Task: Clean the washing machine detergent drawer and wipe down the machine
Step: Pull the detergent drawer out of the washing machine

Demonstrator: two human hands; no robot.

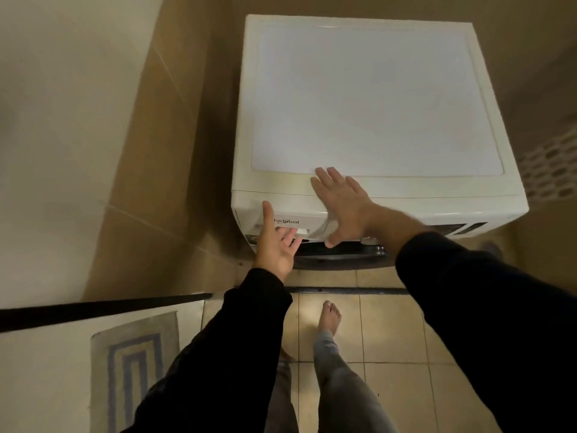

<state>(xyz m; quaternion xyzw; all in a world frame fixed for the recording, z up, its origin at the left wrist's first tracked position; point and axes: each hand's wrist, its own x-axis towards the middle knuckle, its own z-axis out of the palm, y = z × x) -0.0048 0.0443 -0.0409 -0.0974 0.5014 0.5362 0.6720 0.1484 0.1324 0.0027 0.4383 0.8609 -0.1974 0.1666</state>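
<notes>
A white front-loading washing machine (pixel 374 98) stands against the tiled wall, seen from above. Its detergent drawer (pixel 307 221) sits at the top left of the front panel, closed. My left hand (pixel 276 242) is palm up in front of the drawer, thumb raised against the panel and fingers curled toward the drawer's recessed handle. My right hand (pixel 342 203) lies flat, fingers spread, on the machine's top front edge just right of the drawer. Neither hand holds anything.
A tan tiled wall (pixel 162 157) rises left of the machine. A grey and blue bath mat (pixel 134 367) lies on the floor at lower left, beside a dark threshold strip (pixel 103 310). My bare foot (pixel 329 317) stands on beige floor tiles. A patterned mat (pixel 552 170) shows at right.
</notes>
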